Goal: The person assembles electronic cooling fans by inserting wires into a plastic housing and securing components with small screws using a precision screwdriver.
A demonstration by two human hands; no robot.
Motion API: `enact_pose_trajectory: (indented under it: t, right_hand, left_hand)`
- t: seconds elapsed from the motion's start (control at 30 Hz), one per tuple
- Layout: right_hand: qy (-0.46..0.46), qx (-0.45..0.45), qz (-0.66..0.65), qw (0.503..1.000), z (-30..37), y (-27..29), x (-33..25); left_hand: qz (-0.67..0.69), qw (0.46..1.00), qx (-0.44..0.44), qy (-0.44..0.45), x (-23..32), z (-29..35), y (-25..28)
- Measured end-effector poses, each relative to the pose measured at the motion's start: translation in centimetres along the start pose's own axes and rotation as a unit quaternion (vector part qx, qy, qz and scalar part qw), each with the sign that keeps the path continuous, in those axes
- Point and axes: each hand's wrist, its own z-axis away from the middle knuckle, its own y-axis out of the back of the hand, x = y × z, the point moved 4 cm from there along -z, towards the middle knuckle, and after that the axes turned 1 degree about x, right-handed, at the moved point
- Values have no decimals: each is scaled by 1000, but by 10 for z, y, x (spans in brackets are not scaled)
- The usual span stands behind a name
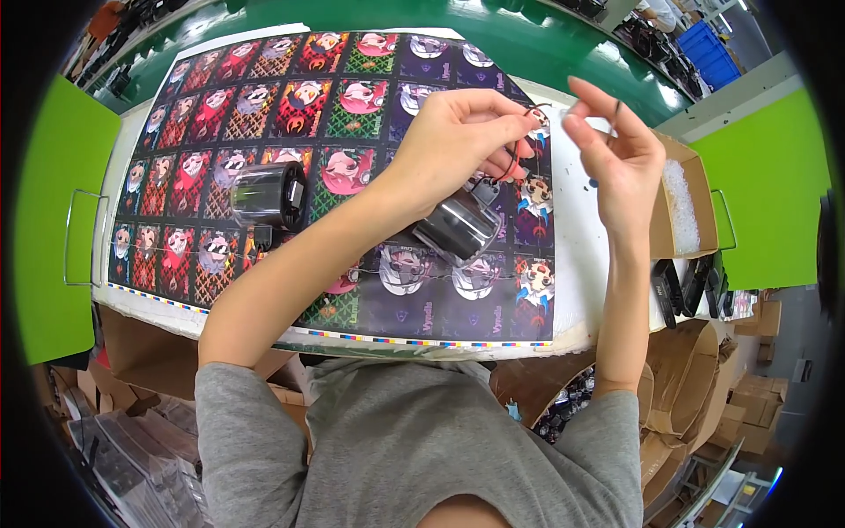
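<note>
Now pinches thin red and black wires (514,165) between the thumb and fingers of the left hand (480,132), just above a dark cylinder (458,231) lying on a printed sheet (422,319). Holds the right hand (627,163) raised nearby, fingers bent; cannot tell if gripping anything. Note a second cylinder (260,195) farther left and, at far right, a box (704,211) of white granules (680,207).

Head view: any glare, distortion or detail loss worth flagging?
Head view: black vignetting at the corners, and the white table's front edge bows; head view: reflections on the glossy green floor, paler highlights on the smoky plastic cylinder nearest the left hand; head view: the thin dark-red wire in that hand is too fine to trace fully.
</note>
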Motion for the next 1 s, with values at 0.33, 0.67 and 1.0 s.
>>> enact_pose_trajectory:
  t: [0.33, 0.67, 1.0]
  right_hand:
    - [14, 30, -2, 999, 2, -2, 1]
    - [47, 32, 3, 998, 3, -4, 3]
    - [226, 46, 170, 958, 11, -15, -14]
  left_hand:
    - [-5, 1000, -16, -7, -1, -2, -1]
    - [-25, 999, -26, -23, -1, -2, -3]
    - [5, 999, -14, -37, 0, -3, -4]
